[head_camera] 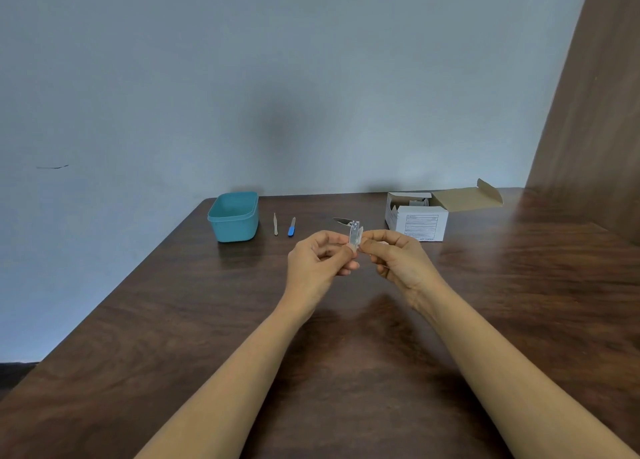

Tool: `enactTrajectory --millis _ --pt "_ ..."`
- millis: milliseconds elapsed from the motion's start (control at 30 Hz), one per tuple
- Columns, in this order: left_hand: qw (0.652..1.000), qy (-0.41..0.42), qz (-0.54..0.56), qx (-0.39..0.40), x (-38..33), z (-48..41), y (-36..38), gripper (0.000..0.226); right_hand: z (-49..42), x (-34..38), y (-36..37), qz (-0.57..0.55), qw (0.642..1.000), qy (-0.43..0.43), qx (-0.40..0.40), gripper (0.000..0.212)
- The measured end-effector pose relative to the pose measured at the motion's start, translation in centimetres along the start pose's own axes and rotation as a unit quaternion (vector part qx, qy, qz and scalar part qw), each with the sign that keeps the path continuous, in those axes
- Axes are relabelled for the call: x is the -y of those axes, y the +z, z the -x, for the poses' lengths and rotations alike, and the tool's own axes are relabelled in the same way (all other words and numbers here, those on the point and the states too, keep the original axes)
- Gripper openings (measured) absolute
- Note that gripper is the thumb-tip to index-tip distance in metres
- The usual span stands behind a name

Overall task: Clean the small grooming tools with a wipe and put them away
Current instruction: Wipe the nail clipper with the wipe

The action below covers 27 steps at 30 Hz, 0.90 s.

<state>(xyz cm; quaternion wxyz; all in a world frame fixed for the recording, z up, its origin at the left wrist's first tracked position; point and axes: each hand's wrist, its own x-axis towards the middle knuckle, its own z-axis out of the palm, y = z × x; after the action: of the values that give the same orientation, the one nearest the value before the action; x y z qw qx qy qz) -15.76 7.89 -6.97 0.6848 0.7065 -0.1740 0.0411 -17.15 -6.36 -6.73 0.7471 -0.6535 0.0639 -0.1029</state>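
Dark wood table [138, 302], far edge against the wall. Row along the far side, left to right: teal tub [234, 218], open top; tweezers [275, 224]; blue-handled file [292, 227] just beside them; white carton [417, 219], flap open, well right.

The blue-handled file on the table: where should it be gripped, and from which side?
Probably the blue-handled file by its blue end, pinched across the narrow width from above. It lies flat with that end toward the person and the thin metal blade pointing away; the tweezers lie apart on its left, leaving room.
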Motion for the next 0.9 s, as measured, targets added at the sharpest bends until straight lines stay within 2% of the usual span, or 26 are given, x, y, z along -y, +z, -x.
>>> enactTrajectory --millis 500,667,900 --pt "1.0 0.012 0.004 0.014 -0.18 0.06 0.04 0.014 -0.19 -0.51 -0.02 0.048 0.992 -0.096 -0.058 0.011" --pt "1.0 0.01 0.005 0.023 -0.06 0.06 0.14 0.016 0.18 -0.29 0.13 0.016 0.997 -0.066 -0.038 0.009" --pt "1.0 0.015 -0.002 0.025 0.11 0.02 0.11 0.021 0.08 -0.27 0.19 -0.038 0.999 0.009 0.001 0.022"
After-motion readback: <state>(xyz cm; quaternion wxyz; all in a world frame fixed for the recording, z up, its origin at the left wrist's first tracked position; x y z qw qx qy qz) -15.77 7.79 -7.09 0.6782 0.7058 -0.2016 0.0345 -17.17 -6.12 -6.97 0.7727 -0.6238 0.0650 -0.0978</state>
